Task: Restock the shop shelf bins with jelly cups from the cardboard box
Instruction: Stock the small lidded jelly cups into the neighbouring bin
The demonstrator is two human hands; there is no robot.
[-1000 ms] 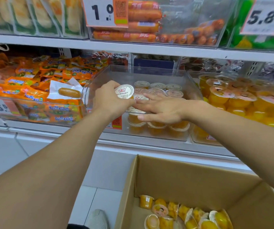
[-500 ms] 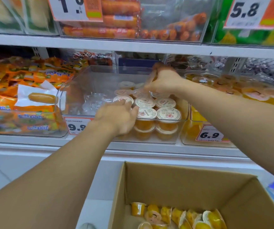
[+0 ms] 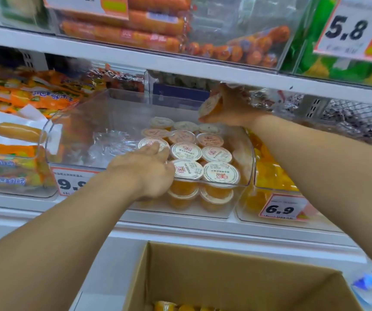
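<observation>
Shop shelving is being faced, with a white shelf carrying clear plastic bins. Jelly cups are being stacked in the middle bin, white lids up, in two layers filling its right half; the left half is bare. One cup is being held tilted in the right hand, fingers closed around it, raised over the back row just under the upper shelf. The left hand is being rested on the front left cups, fingers curled and touching a lid; whether a cup is actually being gripped there cannot be told.

The step appears to be placing and squaring up cups in the bin. Next, the raised cup likely needs turning lid-up and setting into the back row, or a new column starting on the bare side.

More cups are lying in the cardboard box below the shelf. Orange snack packs are sitting in the bin to the left, another jelly bin to the right, and sausages above. Little headroom is being left by the upper shelf, and the left forearm is crossing the bin's front.
</observation>
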